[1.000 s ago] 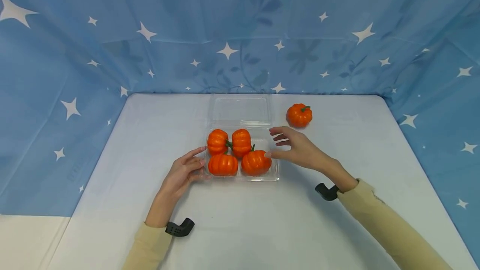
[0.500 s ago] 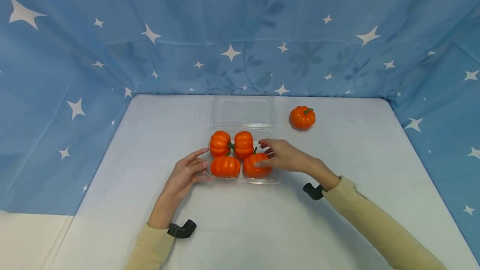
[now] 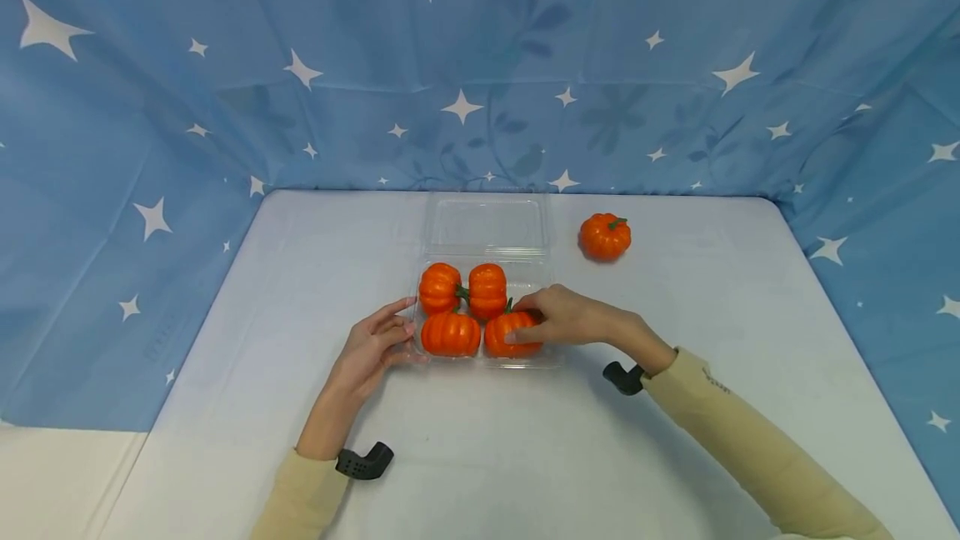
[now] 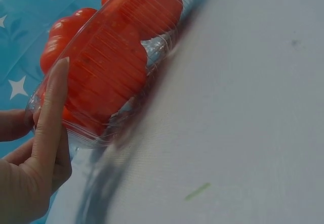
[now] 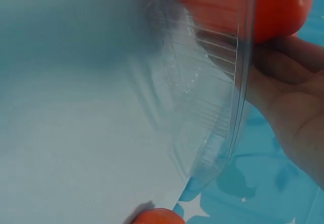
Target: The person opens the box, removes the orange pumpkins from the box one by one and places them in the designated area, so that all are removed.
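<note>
A hinged clear plastic container (image 3: 531, 275) stands on the table with its lid (image 3: 487, 223) folded back. Inside lie several orange toy pumpkins with green stems, among them back-left (image 3: 440, 288), back-middle (image 3: 487, 290) and front-left (image 3: 451, 334) ones. My right hand (image 3: 562, 315) grips the front-right pumpkin (image 3: 501, 335), thumb in front and fingers behind; the right wrist view shows that hand (image 5: 298, 92) inside the container wall. My left hand (image 3: 371, 354) holds the container's left end. In the left wrist view its thumb (image 4: 53, 102) lies along the ribbed wall.
Another orange pumpkin (image 3: 604, 237) sits on the white table (image 3: 480, 448), right of the lid near the back edge. A blue curtain with white stars (image 3: 337, 90) hangs behind and at both sides. Both wrists carry a black band device (image 3: 365, 461).
My right hand has moved left and down from the container's right edge, and its fingers have closed round the front-right pumpkin. The left hand stays on the container. The head view has shifted slightly.
</note>
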Demonstrator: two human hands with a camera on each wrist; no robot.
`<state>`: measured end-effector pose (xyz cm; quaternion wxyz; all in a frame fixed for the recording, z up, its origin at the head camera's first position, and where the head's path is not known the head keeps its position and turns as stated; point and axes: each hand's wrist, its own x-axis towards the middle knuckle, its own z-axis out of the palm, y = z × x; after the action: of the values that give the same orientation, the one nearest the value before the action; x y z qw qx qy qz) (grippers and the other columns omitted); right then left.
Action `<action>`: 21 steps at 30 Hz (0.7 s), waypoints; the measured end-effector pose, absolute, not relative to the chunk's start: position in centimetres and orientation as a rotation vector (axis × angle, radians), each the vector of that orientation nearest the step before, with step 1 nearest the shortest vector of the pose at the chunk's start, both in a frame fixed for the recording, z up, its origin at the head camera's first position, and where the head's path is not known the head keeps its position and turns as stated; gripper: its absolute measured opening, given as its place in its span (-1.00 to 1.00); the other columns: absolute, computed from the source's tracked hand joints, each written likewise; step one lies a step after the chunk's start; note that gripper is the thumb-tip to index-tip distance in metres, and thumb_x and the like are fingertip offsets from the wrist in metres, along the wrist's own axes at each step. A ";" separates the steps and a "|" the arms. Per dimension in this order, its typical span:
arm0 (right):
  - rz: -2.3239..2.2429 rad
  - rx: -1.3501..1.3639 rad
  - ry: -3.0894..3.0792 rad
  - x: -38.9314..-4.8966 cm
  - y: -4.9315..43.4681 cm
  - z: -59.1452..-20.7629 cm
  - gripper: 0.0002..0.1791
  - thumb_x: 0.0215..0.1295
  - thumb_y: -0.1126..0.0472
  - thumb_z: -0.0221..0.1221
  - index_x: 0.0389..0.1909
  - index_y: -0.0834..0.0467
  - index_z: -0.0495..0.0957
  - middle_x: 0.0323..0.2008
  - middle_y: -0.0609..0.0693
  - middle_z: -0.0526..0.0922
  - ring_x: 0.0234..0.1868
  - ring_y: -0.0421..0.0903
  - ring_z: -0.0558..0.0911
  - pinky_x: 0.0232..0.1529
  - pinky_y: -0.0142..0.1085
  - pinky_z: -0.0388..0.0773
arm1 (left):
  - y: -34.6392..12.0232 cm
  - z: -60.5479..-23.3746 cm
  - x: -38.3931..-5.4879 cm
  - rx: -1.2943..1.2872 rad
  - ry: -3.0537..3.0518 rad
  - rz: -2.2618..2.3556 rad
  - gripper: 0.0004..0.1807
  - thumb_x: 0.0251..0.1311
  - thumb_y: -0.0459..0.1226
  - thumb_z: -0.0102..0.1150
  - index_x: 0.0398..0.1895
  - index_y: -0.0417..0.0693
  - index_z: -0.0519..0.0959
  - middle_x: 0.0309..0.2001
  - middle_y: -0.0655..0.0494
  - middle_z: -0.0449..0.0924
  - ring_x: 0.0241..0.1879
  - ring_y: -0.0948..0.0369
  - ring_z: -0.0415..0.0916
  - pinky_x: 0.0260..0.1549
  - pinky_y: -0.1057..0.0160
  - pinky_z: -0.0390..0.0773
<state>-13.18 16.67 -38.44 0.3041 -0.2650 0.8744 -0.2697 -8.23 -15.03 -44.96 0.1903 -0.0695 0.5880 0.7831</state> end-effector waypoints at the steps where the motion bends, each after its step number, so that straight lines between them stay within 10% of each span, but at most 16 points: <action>1: -0.715 -0.711 2.313 -13.1 16.7 -38.4 -0.50 0.37 -0.05 0.31 0.10 0.27 0.64 -0.34 -0.08 0.60 -0.28 -0.16 0.52 -0.32 -0.39 0.50 | -15.0 -45.0 -8.2 -0.196 1.651 2.202 -0.42 0.45 -0.50 0.00 0.51 -0.27 0.25 -0.24 0.11 0.50 -0.41 0.27 0.47 -0.21 0.08 0.81; 21: -1.100 -0.725 2.443 -10.8 20.4 -37.1 -0.42 0.30 0.04 0.41 0.25 0.24 0.58 0.14 0.08 0.69 0.11 0.03 0.65 0.10 -0.06 0.74 | -15.0 -44.7 -8.0 -0.184 1.688 2.162 -0.44 0.48 -0.50 -0.04 0.52 -0.28 0.24 -0.25 0.13 0.51 -0.40 0.28 0.46 -0.16 0.07 0.81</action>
<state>-10.77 20.40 -37.12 0.1820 -0.2570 0.8655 -0.3896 -7.99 -14.99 -44.68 0.1951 -0.0657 0.6022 0.7713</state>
